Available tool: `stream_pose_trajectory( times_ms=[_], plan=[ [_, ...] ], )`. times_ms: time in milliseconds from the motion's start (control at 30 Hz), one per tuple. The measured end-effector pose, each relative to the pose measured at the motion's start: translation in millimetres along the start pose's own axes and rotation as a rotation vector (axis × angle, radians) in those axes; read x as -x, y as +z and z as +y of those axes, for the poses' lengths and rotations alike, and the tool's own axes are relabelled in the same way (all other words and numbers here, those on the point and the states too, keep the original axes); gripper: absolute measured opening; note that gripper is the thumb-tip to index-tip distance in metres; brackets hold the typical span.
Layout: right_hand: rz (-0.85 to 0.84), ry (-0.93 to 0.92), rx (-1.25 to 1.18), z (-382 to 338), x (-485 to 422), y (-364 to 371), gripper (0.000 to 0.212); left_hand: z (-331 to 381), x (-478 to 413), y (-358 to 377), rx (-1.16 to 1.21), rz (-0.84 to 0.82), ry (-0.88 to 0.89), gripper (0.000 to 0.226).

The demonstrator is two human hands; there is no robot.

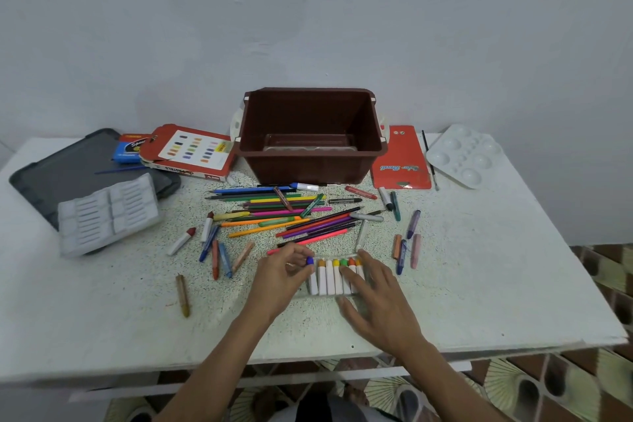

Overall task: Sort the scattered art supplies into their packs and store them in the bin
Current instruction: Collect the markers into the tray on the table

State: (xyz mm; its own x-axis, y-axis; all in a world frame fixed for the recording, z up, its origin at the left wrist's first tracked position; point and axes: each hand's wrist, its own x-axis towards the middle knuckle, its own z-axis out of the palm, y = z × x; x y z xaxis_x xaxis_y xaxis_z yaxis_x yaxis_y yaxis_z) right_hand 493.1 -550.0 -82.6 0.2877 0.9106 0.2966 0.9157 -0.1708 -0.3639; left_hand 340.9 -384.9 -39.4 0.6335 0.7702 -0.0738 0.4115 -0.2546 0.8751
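Left hand [281, 271]: in front of the brown bin [310, 161], fingertips pinching the blue-tipped crayon [310, 261].
Right hand [373, 298]: fingers straight and spread, pressing on the clear tray [335, 255].
Clear tray: well in front of the bin, holding a row of white-barrelled crayons.
Loose pencils [274, 212]: between bin and tray.

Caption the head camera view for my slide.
Left hand pinches a blue-tipped crayon in the clear tray the right hand steadies, brown bin behind.
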Motion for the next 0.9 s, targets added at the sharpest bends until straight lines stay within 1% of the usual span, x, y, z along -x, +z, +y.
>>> stream_pose_trajectory(
  times_ms=[200,400,567,700,900],
  plan=[
    [0.001,-0.003,0.011,-0.2,0.0,0.1,0.050,-4.6,-1.5,1.2,-0.096,0.014,0.096,0.020],
    [0.002,-0.012,0.006,0.9,-0.1,0.6,0.049,-14.5,-3.0,1.9,-0.226,-0.043,0.263,0.017],
    [0.009,-0.014,0.009,1.0,0.1,0.7,0.049,-21.1,0.4,2.3,-0.334,-0.061,0.337,0.027],
    [0.012,-0.022,0.017,0.9,-0.4,0.9,0.049,-25.9,4.3,4.2,-0.368,-0.053,0.418,0.031],
    [0.014,-0.015,0.025,1.1,-0.5,1.6,0.049,-31.3,7.3,5.0,-0.409,-0.040,0.467,0.042]
  ],
)
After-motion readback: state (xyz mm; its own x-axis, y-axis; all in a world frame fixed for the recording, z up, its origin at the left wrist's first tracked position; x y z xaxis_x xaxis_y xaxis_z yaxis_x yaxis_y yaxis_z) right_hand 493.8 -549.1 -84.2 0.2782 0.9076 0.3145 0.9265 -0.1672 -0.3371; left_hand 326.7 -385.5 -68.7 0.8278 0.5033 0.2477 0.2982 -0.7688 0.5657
